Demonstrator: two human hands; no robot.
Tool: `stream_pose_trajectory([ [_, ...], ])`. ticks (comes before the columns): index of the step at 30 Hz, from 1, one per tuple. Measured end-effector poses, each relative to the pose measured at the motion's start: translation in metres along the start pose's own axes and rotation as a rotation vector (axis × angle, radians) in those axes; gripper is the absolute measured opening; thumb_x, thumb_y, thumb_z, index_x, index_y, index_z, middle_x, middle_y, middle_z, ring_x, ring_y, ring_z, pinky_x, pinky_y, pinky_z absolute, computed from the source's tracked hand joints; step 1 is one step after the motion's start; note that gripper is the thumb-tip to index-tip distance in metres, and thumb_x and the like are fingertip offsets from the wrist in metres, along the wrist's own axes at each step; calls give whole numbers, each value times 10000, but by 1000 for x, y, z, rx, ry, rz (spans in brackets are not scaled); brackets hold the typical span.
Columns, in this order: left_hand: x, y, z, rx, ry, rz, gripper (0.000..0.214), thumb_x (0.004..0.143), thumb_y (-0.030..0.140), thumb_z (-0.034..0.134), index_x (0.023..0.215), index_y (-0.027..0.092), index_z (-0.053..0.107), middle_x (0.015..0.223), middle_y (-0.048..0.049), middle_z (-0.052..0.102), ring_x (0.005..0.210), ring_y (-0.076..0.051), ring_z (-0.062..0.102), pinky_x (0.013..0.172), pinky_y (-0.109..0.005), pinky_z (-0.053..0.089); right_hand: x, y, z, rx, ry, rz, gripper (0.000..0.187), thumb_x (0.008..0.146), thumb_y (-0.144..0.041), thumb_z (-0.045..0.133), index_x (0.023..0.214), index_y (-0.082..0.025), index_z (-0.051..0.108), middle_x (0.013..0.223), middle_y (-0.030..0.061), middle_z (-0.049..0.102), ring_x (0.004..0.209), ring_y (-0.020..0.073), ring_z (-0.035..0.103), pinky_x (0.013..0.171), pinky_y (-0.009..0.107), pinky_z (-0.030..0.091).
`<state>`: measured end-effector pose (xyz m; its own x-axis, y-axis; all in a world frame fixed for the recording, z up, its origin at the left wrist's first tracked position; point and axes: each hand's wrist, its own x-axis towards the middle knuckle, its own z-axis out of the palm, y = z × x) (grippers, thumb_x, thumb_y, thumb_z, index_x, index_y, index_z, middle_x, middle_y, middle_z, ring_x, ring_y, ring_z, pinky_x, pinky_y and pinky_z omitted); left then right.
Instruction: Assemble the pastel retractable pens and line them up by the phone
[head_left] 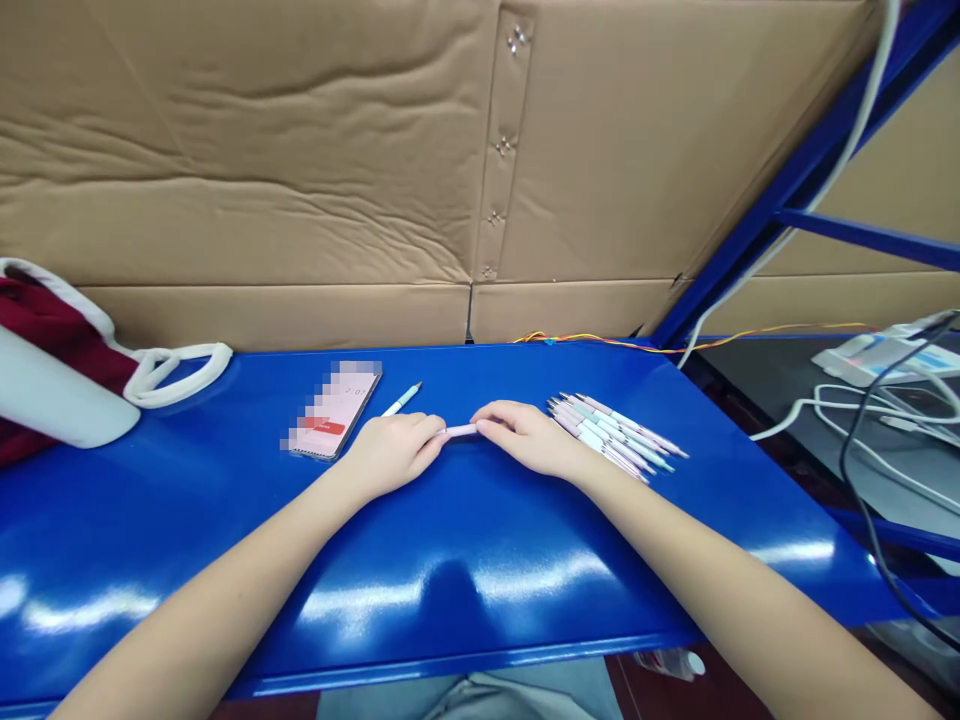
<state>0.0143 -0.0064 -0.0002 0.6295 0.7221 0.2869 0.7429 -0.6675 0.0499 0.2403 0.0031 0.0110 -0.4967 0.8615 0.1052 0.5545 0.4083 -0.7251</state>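
Pinching one pen (pixel 459 430) between left hand (pixel 390 455) and right hand (pixel 525 437)

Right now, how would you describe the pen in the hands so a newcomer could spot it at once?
On the blue metal bench, the left hand and right hand meet between a blurred phone and a pile of pastel pens. The pen is the pale pink one held between them, not lying loose like the others.
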Motion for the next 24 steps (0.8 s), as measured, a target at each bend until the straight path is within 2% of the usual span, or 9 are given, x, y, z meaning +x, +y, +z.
stream_pose_trajectory([
  [3, 0, 1, 0, -3, 4, 4, 298, 959, 336, 341, 930, 210, 609, 804, -13, 668, 741, -151, 638, 633, -244, 459, 1, 1, 1, -19, -29, 41, 233, 879, -294, 467, 766, -179, 635, 756, 14, 627, 733, 148, 559, 682, 263, 399],
  [7, 0, 0, 0, 3, -11, -6, 292, 957, 331, 345, 933, 210, 610, 799, -8, 674, 730, -154, 643, 623, -249, 459, 1, 8, 1, 90, 45, 49, 117, 819, -286, 543, 848, -190, 603, 753, -8, 602, 689, 131, 542, 632, 240, 405],
  [10, 0, -1, 0, -1, -27, -6, 286, 955, 323, 347, 935, 212, 610, 806, -5, 678, 734, -160, 646, 626, -255, 459, 1, 12, 0, 93, 91, 45, 86, 788, -257, 560, 839, -190, 575, 736, -18, 576, 659, 122, 524, 619, 238, 407],
  [17, 0, -3, 0, -12, -4, 2, 288, 948, 334, 363, 923, 210, 622, 816, -13, 672, 747, -149, 637, 632, -235, 466, 2, 15, -5, 53, 66, 52, 123, 792, -273, 532, 836, -185, 605, 700, -15, 570, 632, 126, 507, 594, 241, 397],
  [24, -1, -5, 1, -15, 11, -4, 279, 946, 342, 372, 927, 215, 619, 846, -10, 676, 768, -156, 639, 644, -247, 471, 3, 18, -11, 64, 109, 83, 140, 776, -284, 530, 843, -186, 603, 710, -10, 573, 616, 124, 508, 590, 246, 403],
])
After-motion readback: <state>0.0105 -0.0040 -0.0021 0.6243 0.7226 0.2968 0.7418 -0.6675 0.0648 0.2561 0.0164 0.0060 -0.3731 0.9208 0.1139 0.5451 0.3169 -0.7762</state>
